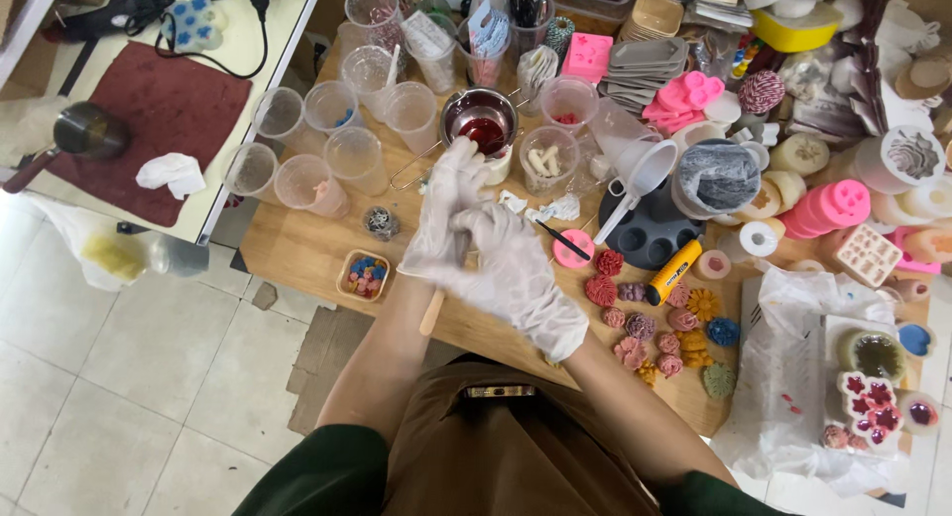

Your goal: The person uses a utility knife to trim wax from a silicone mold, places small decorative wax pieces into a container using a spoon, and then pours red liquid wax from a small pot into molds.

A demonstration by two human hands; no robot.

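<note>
Both my hands wear white gloves and meet over the wooden table [297, 253]. My left hand [446, 204] reaches up toward a steel pot of red liquid [483, 131]. My right hand [511, 273] lies across it from the right, fingers over the left palm. A wooden stick [432, 313] pokes down and left out from between the two hands. It seems gripped by the left hand, but the overlap hides the grip. Several flower-shaped wax pieces [645, 323] lie just right of my right wrist.
Several clear plastic cups [332, 129] stand at the left. A small tray of coloured bits [364, 275] sits near the table edge. A black mould [650, 236], white funnel [645, 169], yellow tool [674, 270] and pink moulds [828, 209] crowd the right. A dark red mat [159, 119] lies on the far-left table.
</note>
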